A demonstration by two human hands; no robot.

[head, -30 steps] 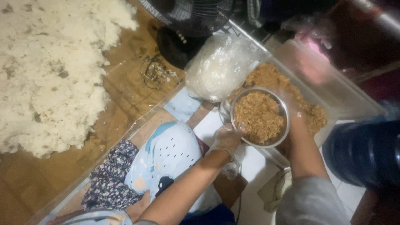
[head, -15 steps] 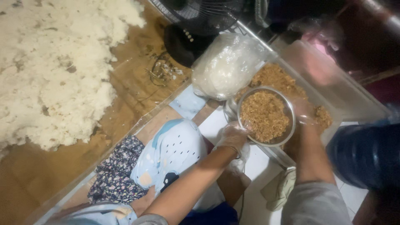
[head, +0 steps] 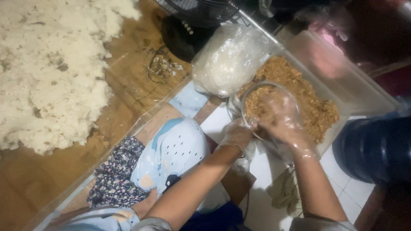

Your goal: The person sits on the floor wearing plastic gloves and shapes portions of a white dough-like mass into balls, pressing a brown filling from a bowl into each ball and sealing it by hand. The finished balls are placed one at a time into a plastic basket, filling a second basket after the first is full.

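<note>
Metal bowl (head: pixel 267 109) of brown crumbly mix, held over the clear plastic tub (head: pixel 342 92) at the near edge of the tub's own heap of the same mix (head: pixel 314 107). Left hand (head: pixel 237 136), in a thin clear glove, clamped on the bowl's near rim, fingers curled round the edge. Right hand (head: pixel 284 122), also gloved, now spread flat across the top of the bowl, palm down on the contents; blurred, so finger detail lost. Changed from a second ago: bowl then fully open to view, heaped and uncovered, right hand out at its far side rather than on top. Half a second ago much the same. Reads as pressing or levelling of the fill, judged only from the hand's position over the bowl.

Outward: knotted clear bag of pale material (head: pixel 231 57) touching the tub's left end, just beside the bowl. Dark fan base (head: pixel 184 36) behind the bag. Small scatter of dry scraps (head: pixel 162 66) on the brown wooden floor (head: pixel 128 81). Large pile of white fluffy material (head: pixel 51 64) well apart at left. Blue drum (head: pixel 376 147) at right, near the tub. Knee in pale blue printed cloth (head: pixel 175 149) below the left forearm; white tile (head: pixel 265 167) under the arms.
</note>
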